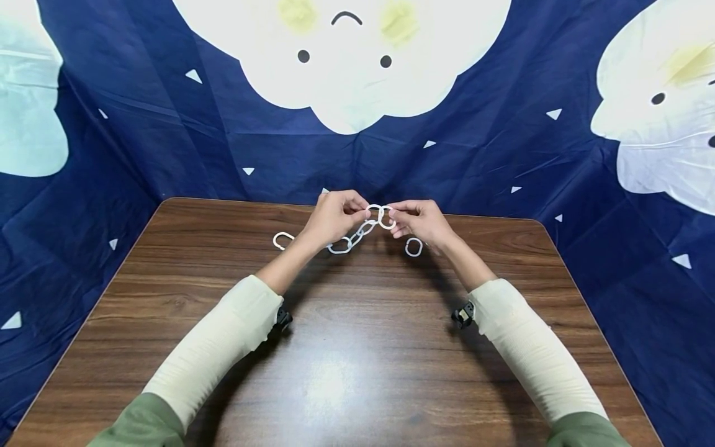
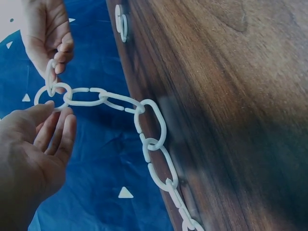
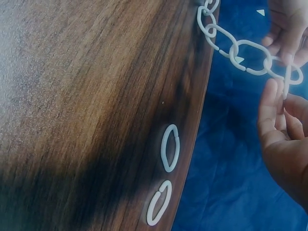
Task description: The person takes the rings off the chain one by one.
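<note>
Above the table's far edge, my left hand [image 1: 333, 218] pinches the end link [image 2: 37, 97] of a white plastic chain between thumb and fingers. My right hand [image 1: 422, 221] pinches another white link [image 3: 287, 81], which crosses through that end link. Several joined oval links make up the chain [image 2: 164, 126], which droops from the left hand down to the tabletop. Its far part [image 1: 283, 234] shows to the left of the left wrist. In the right wrist view, small gaps are visible in the sides of some links.
Two loose white links, one [image 3: 170, 148] and another [image 3: 159, 203], lie on the table near its far edge, beside the right hand. The wooden table [image 1: 357, 372] ends at a dark blue cloth [image 1: 195, 161] with clouds. Cameras [image 1: 463, 315] sit at both wrists.
</note>
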`<state>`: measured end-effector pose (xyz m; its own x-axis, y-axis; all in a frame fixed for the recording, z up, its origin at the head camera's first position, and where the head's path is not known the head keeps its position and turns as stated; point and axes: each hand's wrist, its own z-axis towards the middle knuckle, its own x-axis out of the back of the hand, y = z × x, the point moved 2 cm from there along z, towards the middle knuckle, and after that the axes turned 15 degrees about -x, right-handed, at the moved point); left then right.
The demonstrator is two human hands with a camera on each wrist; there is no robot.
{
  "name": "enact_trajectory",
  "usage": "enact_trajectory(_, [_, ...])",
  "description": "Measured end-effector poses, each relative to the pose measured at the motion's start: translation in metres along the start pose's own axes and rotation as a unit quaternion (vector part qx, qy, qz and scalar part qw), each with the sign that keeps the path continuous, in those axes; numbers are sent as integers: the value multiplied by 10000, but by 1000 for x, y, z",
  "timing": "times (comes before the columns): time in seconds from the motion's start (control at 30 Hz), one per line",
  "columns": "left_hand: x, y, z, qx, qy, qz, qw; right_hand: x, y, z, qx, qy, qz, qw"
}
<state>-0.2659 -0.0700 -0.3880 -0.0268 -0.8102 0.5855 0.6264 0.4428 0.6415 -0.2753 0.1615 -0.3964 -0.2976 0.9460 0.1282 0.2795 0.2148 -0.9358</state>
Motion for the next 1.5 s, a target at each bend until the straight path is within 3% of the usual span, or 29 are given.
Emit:
enact_trajectory(0.8, [-4,7,2,-218,32,149,9996,5,5,-8,-89,-97,358,9993])
enact_trajectory(1.5, [-7,11,4,-124,34,247,9996,8,6,-13,-18,-217,-98,9997])
